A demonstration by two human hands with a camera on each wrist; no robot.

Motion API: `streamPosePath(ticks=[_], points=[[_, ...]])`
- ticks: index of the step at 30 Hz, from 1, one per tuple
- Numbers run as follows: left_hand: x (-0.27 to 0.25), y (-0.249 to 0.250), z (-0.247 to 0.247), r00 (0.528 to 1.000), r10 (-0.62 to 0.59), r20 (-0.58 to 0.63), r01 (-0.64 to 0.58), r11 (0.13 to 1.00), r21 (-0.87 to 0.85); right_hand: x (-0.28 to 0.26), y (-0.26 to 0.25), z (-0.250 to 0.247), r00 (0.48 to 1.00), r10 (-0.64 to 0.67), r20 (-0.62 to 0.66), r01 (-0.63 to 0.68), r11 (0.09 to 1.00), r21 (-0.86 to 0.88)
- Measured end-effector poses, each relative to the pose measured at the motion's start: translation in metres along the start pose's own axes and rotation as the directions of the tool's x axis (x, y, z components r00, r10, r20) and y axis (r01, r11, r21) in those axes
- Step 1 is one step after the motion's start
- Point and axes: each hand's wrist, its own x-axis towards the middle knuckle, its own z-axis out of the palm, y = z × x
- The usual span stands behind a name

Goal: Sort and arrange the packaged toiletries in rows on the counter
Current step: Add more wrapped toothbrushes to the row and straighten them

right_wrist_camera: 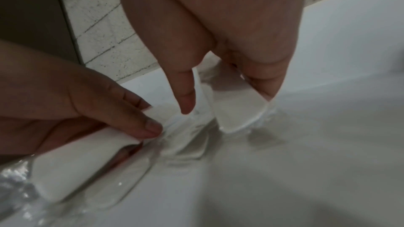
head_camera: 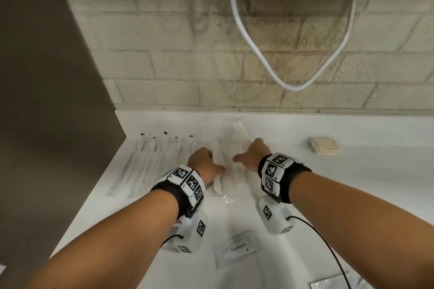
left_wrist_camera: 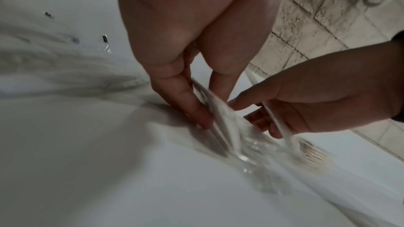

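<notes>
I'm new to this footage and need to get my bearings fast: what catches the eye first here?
Both hands meet mid-counter: the left hand and the right hand each hold long white wrapped packets from either side. Left of them, a row of slim wrapped items with dark tips lies on the white counter. Nearer the person lies a packet labelled Toothpaste, and a tan packet sits far right by the brick wall.

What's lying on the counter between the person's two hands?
White flat sticks in clear plastic wrappers, bunched between the left hand and right hand; the head view shows it best.
</notes>
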Motion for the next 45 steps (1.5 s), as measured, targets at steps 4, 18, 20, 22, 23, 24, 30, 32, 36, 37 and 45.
streamPosePath(ticks=[4, 18, 20, 22, 23, 24, 30, 32, 36, 37, 45], points=[[-0.001, -0.002, -0.002, 0.999, -0.012, -0.045, 0.016, 0.996, 0.085, 0.003, 0.015, -0.007, 0.998, 0.021, -0.067, -0.016, 0.997, 0.078], [-0.013, 0.004, -0.005, 0.999, 0.023, -0.046, -0.005, 0.934, 0.358, 0.004, 0.055, -0.027, 0.999, 0.052, 0.003, -0.052, 0.997, -0.061], [-0.014, 0.005, -0.006, 0.999, 0.034, -0.039, -0.016, 0.921, 0.39, 0.003, 0.057, -0.031, 1.0, 0.016, -0.002, -0.016, 0.998, -0.063], [-0.015, 0.006, -0.008, 0.999, 0.033, -0.033, -0.017, 0.918, 0.397, 0.003, 0.059, -0.033, 1.0, -0.017, -0.013, 0.016, 0.997, -0.076], [-0.015, 0.007, -0.008, 0.999, 0.03, -0.032, -0.016, 0.92, 0.391, 0.003, 0.06, -0.033, 0.999, -0.03, -0.02, 0.028, 0.997, -0.074], [-0.015, 0.007, -0.009, 0.999, 0.032, -0.033, -0.017, 0.924, 0.382, 0.004, 0.06, -0.033, 0.999, -0.047, -0.028, 0.045, 0.997, -0.065], [-0.019, 0.004, -0.005, 0.986, 0.145, 0.077, -0.164, 0.906, 0.389, -0.002, 0.056, -0.03, 0.997, -0.057, -0.054, 0.056, 0.998, -0.02], [-0.024, 0.003, -0.002, 0.978, 0.168, 0.121, -0.204, 0.878, 0.432, -0.006, 0.056, -0.029, 0.991, -0.056, -0.124, 0.059, 0.998, 0.02], [-0.03, 0.001, -0.002, 0.97, 0.217, 0.113, -0.245, 0.861, 0.446, -0.011, 0.054, -0.03, 0.98, -0.118, -0.16, 0.115, 0.993, -0.023], [-0.031, 0.001, -0.002, 0.968, 0.223, 0.112, -0.249, 0.861, 0.444, -0.014, 0.053, -0.03, 0.984, -0.127, -0.128, 0.12, 0.991, -0.063], [-0.032, -0.01, -0.013, 0.962, 0.254, 0.104, -0.273, 0.856, 0.438, -0.016, 0.047, -0.005, 0.931, -0.362, -0.052, 0.354, 0.926, -0.129]])
